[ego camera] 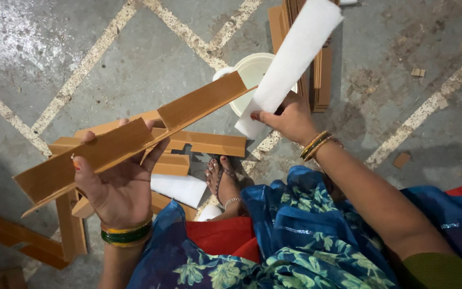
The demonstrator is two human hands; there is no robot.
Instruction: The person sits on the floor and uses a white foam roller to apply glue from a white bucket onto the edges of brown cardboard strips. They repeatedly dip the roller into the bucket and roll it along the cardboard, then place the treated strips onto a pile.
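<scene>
The left hand (121, 184) is curled from below around a long brown cardboard angle strip (135, 136), gripping it near its near-left end so that most of its length juts up to the right, unsupported; held so far off centre, it could tip or twist out of the fingers. The right hand (290, 119) is closed on the lower end of a white foam strip (295, 53), which stands up and away, soft enough to bend or tear at the grip. Its low end sits just beside the tip of the angle strip, and the two could knock. Behind lies a white bowl (252, 69); more brown angle pieces (204, 143) are scattered on the floor (135, 64), with a stack of brown strips (322, 75) far right. No labels show.
</scene>
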